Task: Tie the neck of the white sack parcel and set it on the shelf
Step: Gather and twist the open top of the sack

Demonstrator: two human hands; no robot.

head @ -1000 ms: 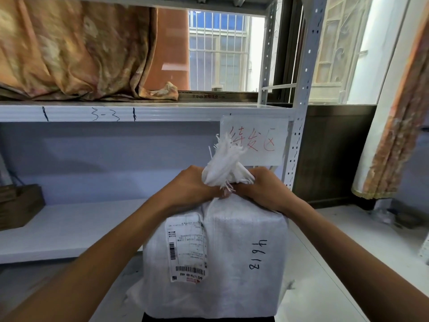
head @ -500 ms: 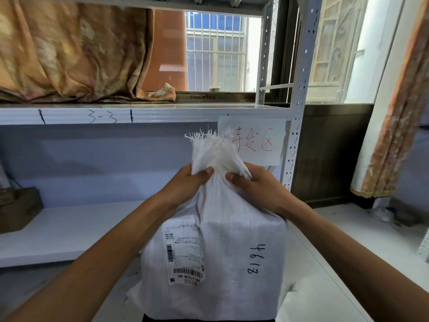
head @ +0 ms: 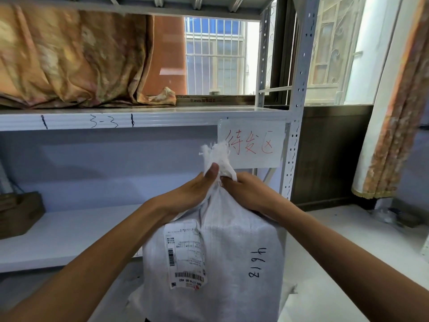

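Observation:
The white sack parcel (head: 232, 259) stands upright in front of me, with a shipping label on its left face and "4618" written in black on the right. Its frayed neck (head: 218, 156) is bunched into a narrow tuft that sticks up. My left hand (head: 192, 194) pinches the neck from the left, thumb up against the tuft. My right hand (head: 248, 194) grips the neck from the right, just below the tuft. The white metal shelf (head: 69, 233) lies behind and to the left of the parcel.
A wooden box (head: 18, 214) sits at the shelf's far left. The upper shelf board (head: 139, 118), marked "3-3", carries a heap of orange curtain cloth (head: 76, 61). A paper sign (head: 251, 142) with red writing hangs on the perforated shelf post (head: 296, 126). White floor lies to the right.
The neck has gone from a low wad to being pulled up and gathered tighter into a thin tuft. Both hands have risen with it and closed in together.

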